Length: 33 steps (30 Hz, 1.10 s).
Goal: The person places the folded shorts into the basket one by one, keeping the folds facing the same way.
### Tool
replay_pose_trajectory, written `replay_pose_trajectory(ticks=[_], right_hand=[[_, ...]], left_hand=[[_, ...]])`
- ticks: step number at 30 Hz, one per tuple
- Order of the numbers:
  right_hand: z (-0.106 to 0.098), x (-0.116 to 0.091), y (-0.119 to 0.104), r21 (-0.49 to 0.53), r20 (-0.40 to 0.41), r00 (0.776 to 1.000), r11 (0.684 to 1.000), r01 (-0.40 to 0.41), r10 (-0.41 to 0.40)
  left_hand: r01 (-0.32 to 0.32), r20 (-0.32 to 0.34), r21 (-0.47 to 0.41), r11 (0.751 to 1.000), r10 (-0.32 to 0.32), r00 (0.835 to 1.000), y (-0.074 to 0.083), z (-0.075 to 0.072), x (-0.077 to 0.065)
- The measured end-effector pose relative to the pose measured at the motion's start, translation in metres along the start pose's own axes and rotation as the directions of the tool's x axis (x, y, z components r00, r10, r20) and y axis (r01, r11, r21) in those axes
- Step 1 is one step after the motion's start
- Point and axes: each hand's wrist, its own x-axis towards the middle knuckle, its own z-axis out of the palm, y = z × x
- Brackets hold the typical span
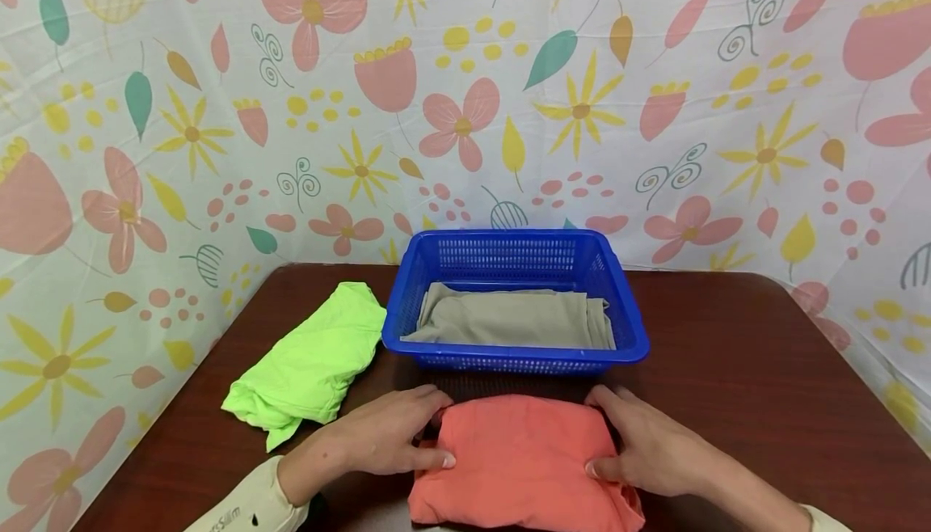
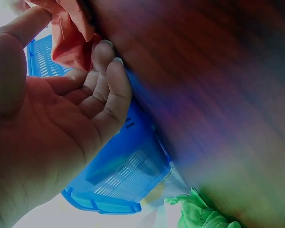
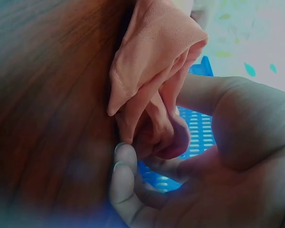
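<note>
Coral cloth (image 1: 524,463) gripped from both sides

Left of the fingers of the left hand (image 1: 393,435) lies a green cloth (image 1: 313,362), outside the right wrist view. Just past the fingertips, only the head view shows a grey cloth (image 1: 516,320) inside the blue basket (image 1: 509,352). Each wrist view shows a palm the head view hides. The coral cloth lies between the left fingers and those of the right hand (image 1: 647,447); both grip its sides.
</note>
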Motion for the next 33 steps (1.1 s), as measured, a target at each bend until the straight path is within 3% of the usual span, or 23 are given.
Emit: replay_pose_trajectory(ticks=[6,19,30,33], right_hand=[[0.0013,-0.0013,-0.0021,0.006,-0.036,0.999,0.999,0.038,-0.038],[0.0039,-0.0014,-0.0038,0.15,-0.004,0.994,0.983,0.105,-0.105],[0.0048,0.0003,-0.0021,0.076,-0.019,0.992,0.989,0.127,-0.126],[0.006,0.0001,-0.0027,0.051,-0.042,0.99,0.989,0.136,-0.134]], left_hand=[[0.006,0.002,-0.024,1.0,-0.006,1.0,0.0012,-0.0008,-0.0004],[-0.019,0.001,-0.101,0.995,0.02,1.0,0.0028,-0.0002,0.0011],[0.017,0.005,-0.284,0.959,-0.016,1.0,0.0045,0.0006,-0.0008],[0.025,0.008,-0.295,0.955,-0.024,1.0,0.0045,0.001,-0.0004]])
